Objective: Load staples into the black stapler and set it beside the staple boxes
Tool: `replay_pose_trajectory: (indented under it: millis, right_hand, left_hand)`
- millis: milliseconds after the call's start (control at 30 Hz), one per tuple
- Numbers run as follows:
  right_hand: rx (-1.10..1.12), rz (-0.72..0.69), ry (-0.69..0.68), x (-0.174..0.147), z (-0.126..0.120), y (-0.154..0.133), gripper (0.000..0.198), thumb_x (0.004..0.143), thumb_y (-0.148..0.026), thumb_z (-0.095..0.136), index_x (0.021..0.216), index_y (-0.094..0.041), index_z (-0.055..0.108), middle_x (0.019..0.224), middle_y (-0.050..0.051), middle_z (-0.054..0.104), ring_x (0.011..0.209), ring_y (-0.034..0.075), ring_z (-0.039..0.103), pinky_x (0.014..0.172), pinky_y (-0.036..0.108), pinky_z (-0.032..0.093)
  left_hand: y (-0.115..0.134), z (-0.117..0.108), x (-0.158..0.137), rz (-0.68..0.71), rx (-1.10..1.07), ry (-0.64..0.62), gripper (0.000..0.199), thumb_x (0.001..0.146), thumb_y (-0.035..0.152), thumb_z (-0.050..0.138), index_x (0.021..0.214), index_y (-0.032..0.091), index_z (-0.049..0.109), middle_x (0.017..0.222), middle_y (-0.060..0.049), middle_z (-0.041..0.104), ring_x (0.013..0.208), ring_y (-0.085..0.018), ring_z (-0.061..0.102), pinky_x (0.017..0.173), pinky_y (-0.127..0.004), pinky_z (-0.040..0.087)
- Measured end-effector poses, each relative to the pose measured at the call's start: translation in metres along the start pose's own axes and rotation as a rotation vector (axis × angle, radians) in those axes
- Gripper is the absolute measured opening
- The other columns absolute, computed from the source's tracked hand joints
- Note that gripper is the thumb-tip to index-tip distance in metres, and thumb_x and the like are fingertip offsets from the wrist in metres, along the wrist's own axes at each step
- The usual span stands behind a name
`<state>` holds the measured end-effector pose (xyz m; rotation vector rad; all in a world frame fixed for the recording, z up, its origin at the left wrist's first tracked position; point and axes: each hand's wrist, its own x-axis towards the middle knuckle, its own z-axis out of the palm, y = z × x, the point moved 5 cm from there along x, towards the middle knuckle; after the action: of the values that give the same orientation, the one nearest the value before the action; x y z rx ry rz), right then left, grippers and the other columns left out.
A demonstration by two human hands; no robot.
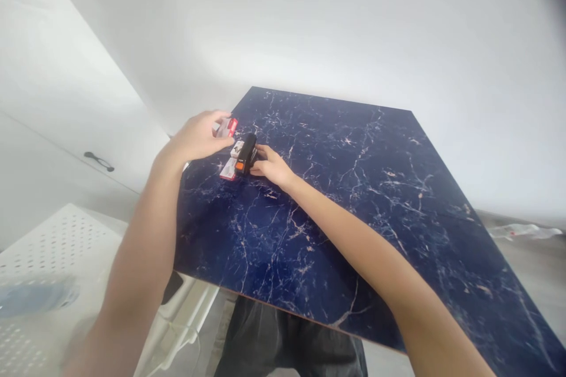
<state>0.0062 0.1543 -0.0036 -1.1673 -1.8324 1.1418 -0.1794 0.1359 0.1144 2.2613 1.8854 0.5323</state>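
Observation:
A black stapler (247, 150) with an orange patch at its near end lies toward the left side of the dark blue marbled table (336, 188). My right hand (272, 166) grips it from the right side, thumb and fingers against its body. At the table's left edge, my left hand (201, 135) has its thumb and fingers around a small red-and-white box (229, 127). Close against the stapler's left side are two more small red-and-white boxes, a nearer box (228, 169) and a farther box (237, 149); the stapler partly covers them.
White walls (331, 23) stand behind the table, and a white door or panel with a dark handle (99, 161) is at left. A white perforated surface (66, 235) bears a blurred clear bottle (38, 296). Clear plastic (526, 231) lies beyond the right edge.

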Motion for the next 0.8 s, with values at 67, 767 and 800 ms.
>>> replay_pose_trajectory:
  millis: [67,767,800]
  right_hand:
    - [0.1,0.065,0.097,0.003,-0.013,0.01,0.055,0.085,-0.014,0.05,0.138,-0.022,0.057,0.14,0.015,0.067,0.085,0.02,0.077,0.079,0.038,0.066]
    - [0.147,0.208,0.361,-0.168,-0.172,0.056,0.029,0.076,-0.028,0.063,0.104,-0.024,0.07,0.104,0.007,0.077,0.073,0.018,0.07,0.07,0.036,0.062]
    - [0.141,0.2,0.357,-0.175,-0.176,0.056,0.027,0.078,-0.029,0.064,0.104,-0.025,0.07,0.103,0.007,0.077,0.074,0.018,0.07,0.071,0.036,0.062]
  left_hand:
    - [0.029,0.012,-0.004,0.124,0.012,0.034,0.059,0.09,0.036,0.066,0.147,0.026,0.057,0.142,-0.01,0.061,0.112,-0.029,0.066,0.1,-0.042,0.054]
    - [0.067,0.132,-0.003,0.409,0.304,-0.089,0.052,0.1,0.022,0.042,0.147,0.022,0.063,0.146,-0.014,0.062,0.131,-0.036,0.058,0.116,-0.053,0.035]
    - [0.063,0.131,-0.002,0.394,0.315,-0.088,0.052,0.099,0.023,0.044,0.146,0.023,0.064,0.145,-0.015,0.063,0.129,-0.036,0.058,0.116,-0.054,0.035]
